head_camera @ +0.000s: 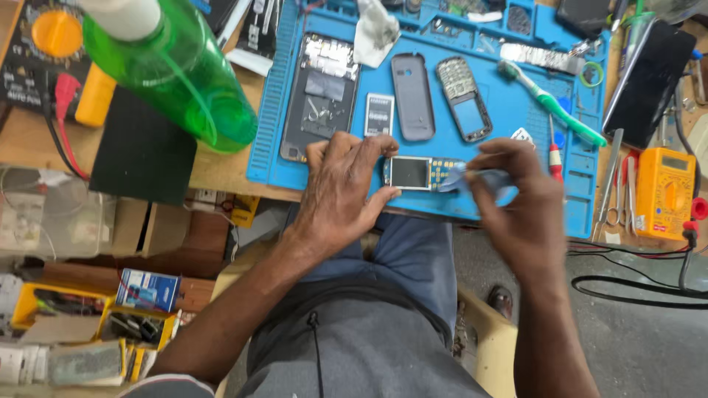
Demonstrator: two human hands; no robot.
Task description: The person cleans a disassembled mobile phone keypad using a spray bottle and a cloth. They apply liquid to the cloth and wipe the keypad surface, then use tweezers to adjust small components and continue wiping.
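My left hand [341, 193] grips a small bare phone circuit board with its screen [414, 173] at the near edge of the blue work mat [516, 125]. My right hand [520, 203] pinches a pale blue cloth [479, 179] against the board's keypad end. Beyond the hands on the mat lie a small battery [379, 114], a grey back cover [412, 96], a phone front shell with keypad [463, 98] and an opened larger phone [322, 96].
A green spray bottle [177, 70] stands at the left. A green toothbrush [549, 102], a red screwdriver [554, 153], tweezers [610, 180] and a yellow multimeter [666, 190] lie to the right. A dark tablet [649, 81] sits far right. Boxes of parts [88, 324] fill the lower left.
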